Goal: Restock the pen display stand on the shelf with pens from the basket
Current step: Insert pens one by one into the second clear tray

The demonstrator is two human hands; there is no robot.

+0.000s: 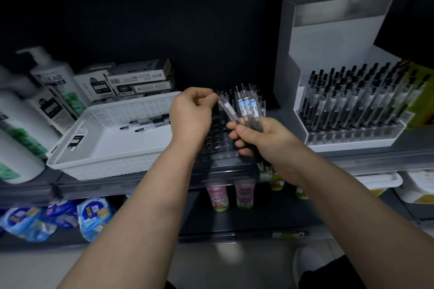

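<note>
Near, lower shelf: pink bottles, blue packs.
Right hand: clenched round pen bundle.
Left hand: pinching single pen just beside the bundle.
Behind, partly hidden by both hands: dark pen display stand.
Left: white basket, loose pens inside.
Far right: full stand.

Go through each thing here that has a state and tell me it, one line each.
White perforated plastic basket: nearly empty, few loose pens lying flat inside.
Dark holed pen display stand: front holes empty.
White pen display stand at right: fully stocked.
Bundle of clear pens: gripped by right hand.
Single clear pen: pinched by left hand.
</note>
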